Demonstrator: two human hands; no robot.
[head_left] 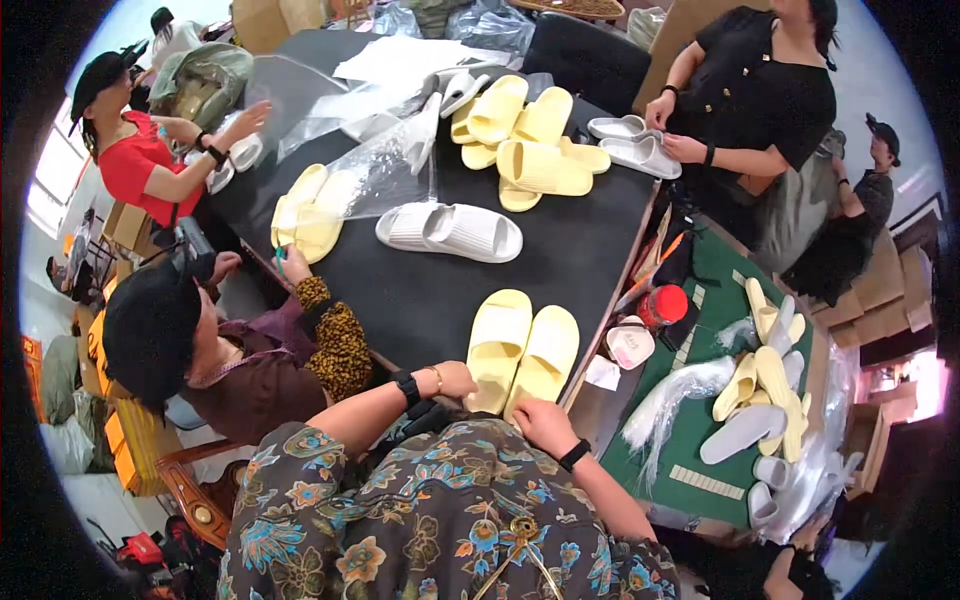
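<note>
A pair of pale yellow slippers lies side by side at the near edge of the black table, toes pointing away from me. My left hand (pixel 456 380) is closed at the heel of the left slipper (pixel 499 330). At the heel of the right slipper (pixel 549 350), my right hand (pixel 546 426) pinches the edge; some of its fingertips are hidden. Farther up the table, a white-grey pair of slippers (pixel 449 232) rests on its own. Beyond it several yellow slippers (pixel 545 166) are heaped together.
On my left a co-worker's hand (pixel 293 264) touches another yellow pair (pixel 312 215). Clear plastic bags (pixel 385 165) spread across the table's far left. A co-worker at far right handles white slippers (pixel 640 152). A green table (pixel 655 425) at right bears more slippers, near a red-lidded jar (pixel 664 305).
</note>
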